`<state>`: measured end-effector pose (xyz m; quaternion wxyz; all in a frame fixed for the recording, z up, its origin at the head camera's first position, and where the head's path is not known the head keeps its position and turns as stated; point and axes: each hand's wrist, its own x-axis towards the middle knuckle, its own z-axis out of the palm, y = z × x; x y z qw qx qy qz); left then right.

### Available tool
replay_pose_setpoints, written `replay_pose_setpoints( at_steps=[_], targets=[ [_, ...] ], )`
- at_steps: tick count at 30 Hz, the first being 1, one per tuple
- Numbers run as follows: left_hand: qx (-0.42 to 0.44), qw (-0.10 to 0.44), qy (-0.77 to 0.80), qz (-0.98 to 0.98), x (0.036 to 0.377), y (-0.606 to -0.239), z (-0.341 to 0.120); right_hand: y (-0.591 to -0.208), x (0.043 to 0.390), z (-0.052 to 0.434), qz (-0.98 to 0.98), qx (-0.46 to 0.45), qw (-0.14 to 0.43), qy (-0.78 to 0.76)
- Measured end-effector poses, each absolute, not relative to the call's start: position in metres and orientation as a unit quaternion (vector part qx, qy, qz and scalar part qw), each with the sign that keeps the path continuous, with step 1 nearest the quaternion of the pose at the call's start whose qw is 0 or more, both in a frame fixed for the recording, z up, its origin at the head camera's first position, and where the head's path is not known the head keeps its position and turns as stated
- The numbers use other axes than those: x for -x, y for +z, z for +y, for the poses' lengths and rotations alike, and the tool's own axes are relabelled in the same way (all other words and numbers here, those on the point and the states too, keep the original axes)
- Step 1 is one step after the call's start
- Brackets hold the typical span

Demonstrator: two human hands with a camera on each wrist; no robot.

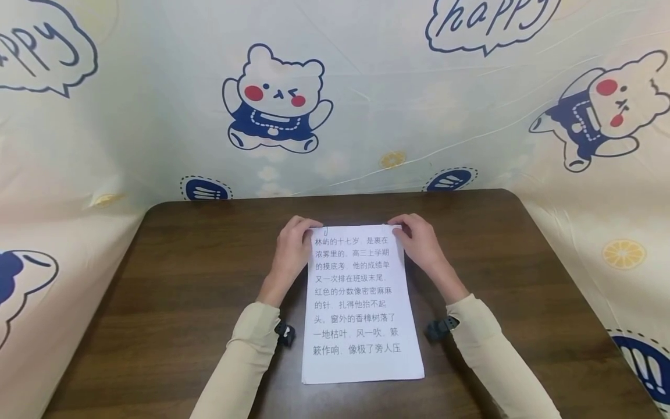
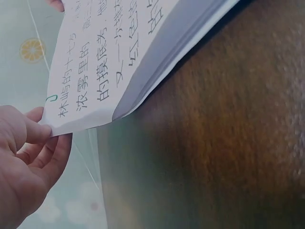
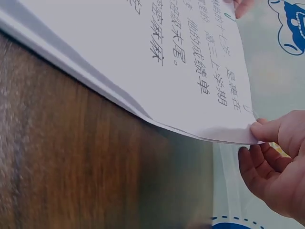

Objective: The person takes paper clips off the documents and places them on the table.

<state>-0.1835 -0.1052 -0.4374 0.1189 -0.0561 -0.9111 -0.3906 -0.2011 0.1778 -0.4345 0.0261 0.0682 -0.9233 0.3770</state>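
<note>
A white sheet of paper printed with large Chinese text lies lengthwise on the dark wooden table. My left hand pinches its far left corner, thumb on top and fingers under, as the left wrist view shows with the paper and the left hand. My right hand pinches the far right corner in the same way; in the right wrist view the paper is lifted off the wood by the right hand. The near end of the sheet stays flat on the table.
A cream cloth with cartoon bears and "happy" bubbles hangs behind and around the table. The table's rounded far corners and side edges border this cloth. Bare wood lies on both sides of the paper.
</note>
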Motion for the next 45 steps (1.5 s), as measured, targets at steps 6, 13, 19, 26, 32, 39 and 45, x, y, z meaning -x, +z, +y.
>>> replay_pose_setpoints(
  at_steps=[6,13,19,26,32,39,45],
  targets=[
    [0.055,0.122,-0.414,-0.9,0.183,-0.435,-0.106,-0.429,0.199,0.18,-0.917,-0.079,0.042,0.39],
    [0.057,0.13,-0.427,-0.893,0.18,-0.426,-0.106,-0.423,0.193,0.183,-0.913,-0.077,0.049,0.399],
    [0.056,0.12,-0.432,-0.892,0.177,-0.423,-0.105,-0.424,0.193,0.185,-0.909,-0.076,0.052,0.407],
    [0.058,0.093,-0.462,-0.88,0.179,-0.424,-0.105,-0.426,0.192,0.188,-0.904,-0.073,0.043,0.42],
    [0.03,0.081,-0.497,-0.863,0.179,-0.425,-0.109,-0.423,0.191,0.19,-0.898,-0.098,0.032,0.427],
    [0.01,0.071,-0.507,-0.859,0.179,-0.425,-0.111,-0.419,0.19,0.19,-0.898,-0.181,0.051,0.398],
    [0.005,0.061,-0.514,-0.856,0.178,-0.426,-0.112,-0.414,0.192,0.187,-0.913,-0.22,0.034,0.342]
  ],
)
